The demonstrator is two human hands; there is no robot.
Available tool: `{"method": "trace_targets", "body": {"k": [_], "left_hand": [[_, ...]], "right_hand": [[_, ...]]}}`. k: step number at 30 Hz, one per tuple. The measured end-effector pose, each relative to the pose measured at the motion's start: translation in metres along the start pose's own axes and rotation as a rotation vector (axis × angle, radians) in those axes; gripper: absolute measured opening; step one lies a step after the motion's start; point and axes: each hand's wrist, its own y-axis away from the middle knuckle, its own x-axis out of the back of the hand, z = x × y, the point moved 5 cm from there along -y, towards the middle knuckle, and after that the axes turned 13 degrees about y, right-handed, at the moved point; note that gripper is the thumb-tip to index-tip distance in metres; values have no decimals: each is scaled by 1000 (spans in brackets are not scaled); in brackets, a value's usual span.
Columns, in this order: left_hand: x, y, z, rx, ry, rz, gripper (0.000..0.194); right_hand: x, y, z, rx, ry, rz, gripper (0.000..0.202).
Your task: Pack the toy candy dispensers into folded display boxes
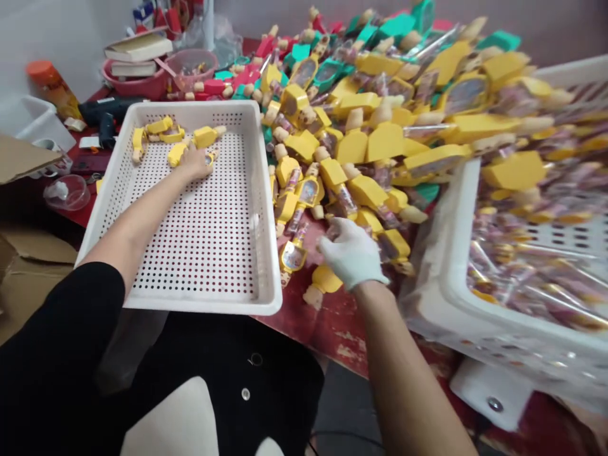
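My bare left hand [192, 166] is low over the far half of a white perforated tray [204, 253], its fingers closed around a small yellow plastic toy [209, 158]. Other yellow toys [159, 126] with beige ends lie near it in the tray. My right hand [354, 253], in a white glove, is at the near edge of a heap of yellow toys [370, 142], thumb and fingers apart with nothing visible between them. Close to its thumb side, a single yellow toy with a beige bear-shaped end [323, 282] lies on the red table [332, 329].
At right stands a white crate [456, 266] with wrapped toys, the heap spilling over its edge. Green toys [399, 26] and red ones lie at the back. Pink bowls [137, 85], an orange-capped can [52, 88] and a cardboard box [33, 266] are at left.
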Motion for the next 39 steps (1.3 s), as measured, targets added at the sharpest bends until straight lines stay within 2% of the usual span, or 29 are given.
{"method": "trace_targets", "body": {"k": [2,4,6,8,9,11,12,13,15,19,23,28,32,35,37,39], "left_hand": [[-2,11,2,23,33,-47,71],[-2,37,13,34,175,-80,65],[-4,81,37,48,496,-133,55],[-12,138,70,84,912,-236,37],[-18,168,87,118,1104,-287,28],[-33,225,122,191,1426,-418,25],[-41,249,137,221,1569,-444,24],[-48,268,149,253,1693,-446,23],[-59,294,162,328,1883,-378,18],[-69,311,167,460,2045,-229,18],[-63,325,170,430,2034,-162,21],[-49,357,174,328,1959,-47,18],[-43,383,168,269,1950,63,20],[-40,395,162,224,1960,89,18],[-40,398,158,196,1941,93,22],[-40,398,154,178,1927,122,27]], "right_hand": [[17,28,12,-64,-417,17,40],[29,59,21,-130,-769,15,37],[36,89,24,-144,-1001,64,32],[38,118,17,-145,-1164,131,30],[38,132,10,-140,-1227,163,30],[36,160,-7,-110,-1287,235,30],[36,173,-15,-89,-1277,290,30],[36,186,-21,-70,-1237,353,31],[37,205,-28,-22,-1064,455,35],[48,230,-24,146,-495,605,38],[68,249,-32,369,13,740,34],[80,264,-51,450,266,769,37],[89,279,-61,544,424,754,38],[101,284,-63,565,297,624,40],[103,279,-63,519,76,421,41],[96,272,-63,435,-129,197,38]]}}
